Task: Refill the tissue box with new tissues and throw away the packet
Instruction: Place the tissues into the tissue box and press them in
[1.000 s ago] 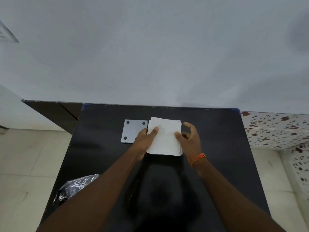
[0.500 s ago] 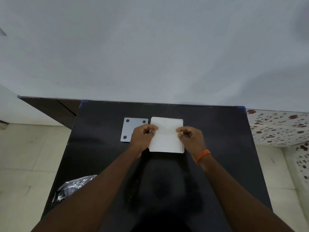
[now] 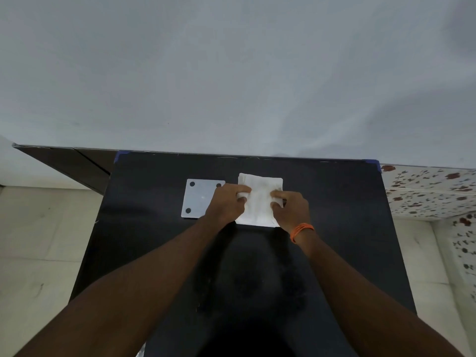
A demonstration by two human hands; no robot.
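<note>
Both hands rest on the tissues [image 3: 260, 199], a white stack lying on the black table [image 3: 154, 253] toward its far edge. Left hand [image 3: 228, 202] has its fingers curled narrow, pinching the stack's left edge between thumb and fingertips. Right hand [image 3: 291, 208], with an orange band [image 3: 301, 231] at the wrist, pinches the right edge the same way. A grey plate [image 3: 198, 199] with dark dots lies just left of the stack, partly under the left hand.
</note>
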